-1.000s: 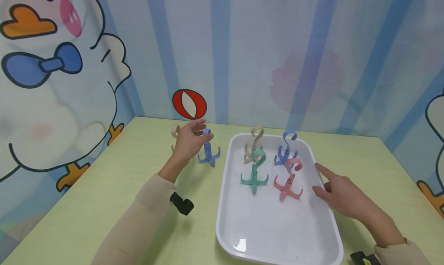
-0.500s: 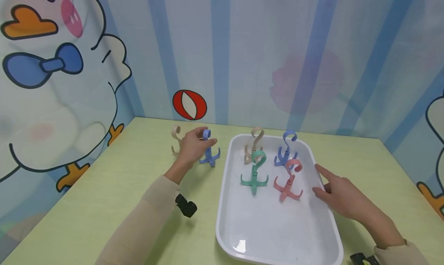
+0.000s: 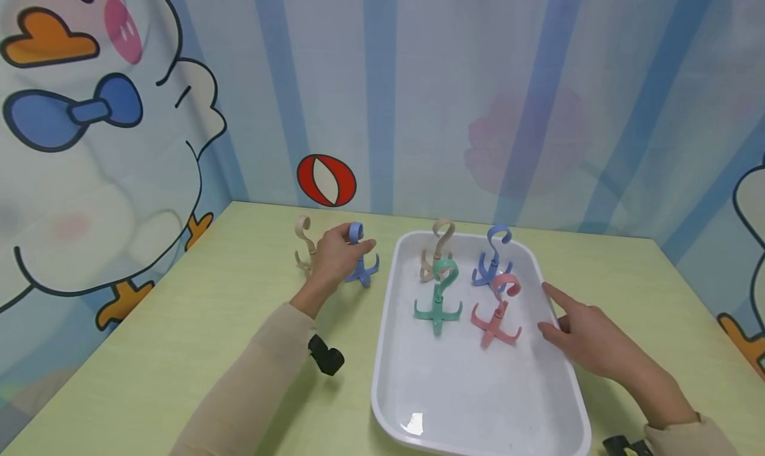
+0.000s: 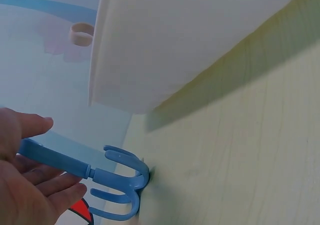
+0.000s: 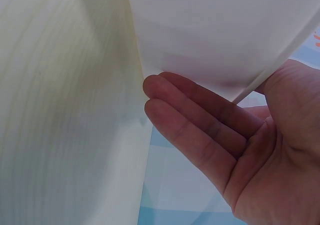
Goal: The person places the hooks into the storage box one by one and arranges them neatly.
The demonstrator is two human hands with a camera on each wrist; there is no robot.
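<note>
A blue four-pronged hanging hook (image 3: 361, 270) stands on the table left of the white tray (image 3: 478, 389). My left hand (image 3: 335, 257) is around its upper stem. In the left wrist view, the fingers (image 4: 60, 185) lie behind the blue stem (image 4: 55, 157) and the thumb is apart from it. Just left of that hand stands a beige hook (image 3: 303, 233), partly hidden. My right hand (image 3: 597, 340) holds the tray's right rim, thumb over the edge. Its other fingers (image 5: 190, 130) lie fairly straight along the outside wall.
Inside the tray stand a beige hook (image 3: 441, 243), a second blue hook (image 3: 491, 270), a green hook (image 3: 438, 306) and a pink hook (image 3: 495, 323). A printed cloth backdrop (image 3: 430, 97) rises behind the yellow-green table (image 3: 197, 350).
My left hand has come down and slightly right, from above the blue hook to around its upper stem. The right hand and the tray stay put.
</note>
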